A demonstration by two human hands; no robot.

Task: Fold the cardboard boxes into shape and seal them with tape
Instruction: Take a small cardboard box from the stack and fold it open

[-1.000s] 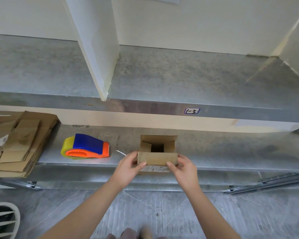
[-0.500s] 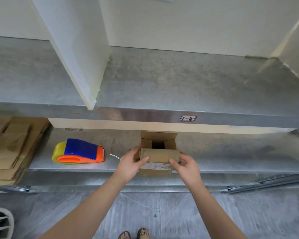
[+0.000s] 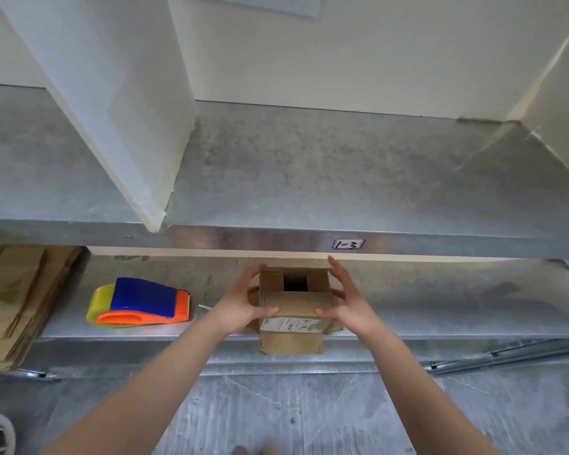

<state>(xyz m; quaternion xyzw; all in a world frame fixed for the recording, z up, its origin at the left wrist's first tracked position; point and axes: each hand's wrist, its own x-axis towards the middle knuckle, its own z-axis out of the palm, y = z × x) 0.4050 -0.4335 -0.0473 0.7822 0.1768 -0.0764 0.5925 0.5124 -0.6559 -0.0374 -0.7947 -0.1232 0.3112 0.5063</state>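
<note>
Both hands, left hand (image 3: 243,303) and right hand (image 3: 345,303), clasp the box (image 3: 293,310), folding flaps; tape dispenser (image 3: 142,302) waits at nine o'clock.

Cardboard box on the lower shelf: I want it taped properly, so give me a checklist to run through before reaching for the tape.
1. Cardboard box held by both hands: ok, left hand and right hand flank it.
2. Top flaps closed: not ok, a dark gap shows.
3. Box fully on the lower shelf: not ok, it overhangs the front edge.
4. Tape dispenser within reach: ok, left of the box.
5. Tape left on it: cannot tell.
</note>
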